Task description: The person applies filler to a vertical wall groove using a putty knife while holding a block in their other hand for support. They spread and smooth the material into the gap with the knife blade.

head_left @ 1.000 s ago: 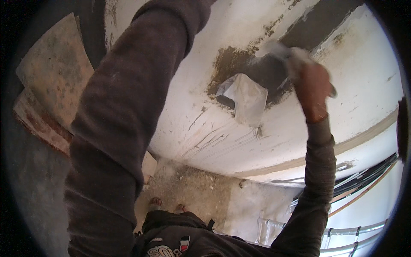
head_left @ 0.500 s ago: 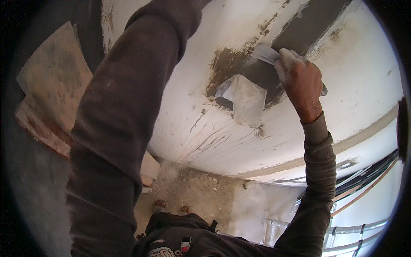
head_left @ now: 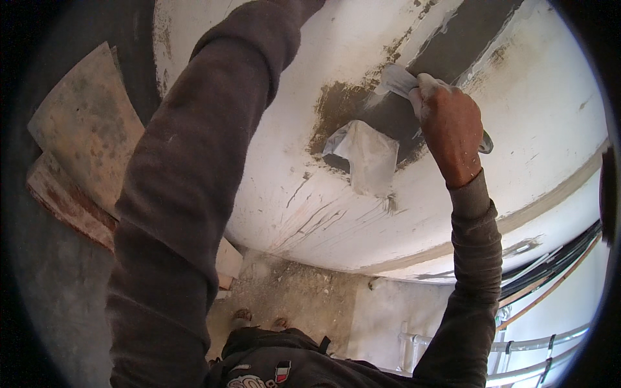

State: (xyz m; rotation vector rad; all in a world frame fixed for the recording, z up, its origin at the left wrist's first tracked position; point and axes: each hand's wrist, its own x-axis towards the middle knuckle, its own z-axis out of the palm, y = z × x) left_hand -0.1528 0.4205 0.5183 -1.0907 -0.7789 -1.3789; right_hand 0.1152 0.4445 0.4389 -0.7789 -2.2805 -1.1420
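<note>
My right hand [head_left: 451, 129] is closed round the handle of a putty knife [head_left: 397, 81]. Its pale, smeared blade lies against the wall [head_left: 284, 194], at the edge of a grey plastered patch [head_left: 394, 110]. Below the blade, a crumpled clear plastic sheet [head_left: 370, 158] covers part of that patch. A broad grey plaster band [head_left: 462, 39] runs from the patch to the upper edge. My left arm [head_left: 187, 161] reaches up across the view in a dark sleeve; its hand is beyond the upper edge, so what it holds is hidden.
Stained boards [head_left: 87, 116] lean at the left. Dusty floor [head_left: 291, 284] lies below, where my feet show. At the lower right are black cables [head_left: 550, 262] and grey pipes [head_left: 537, 343]. A tan strip [head_left: 550, 194] crosses the wall's lower part.
The putty knife and my right hand have shifted only slightly left in the view, still against the patch. My view has tilted a little; the left arm stays raised.
</note>
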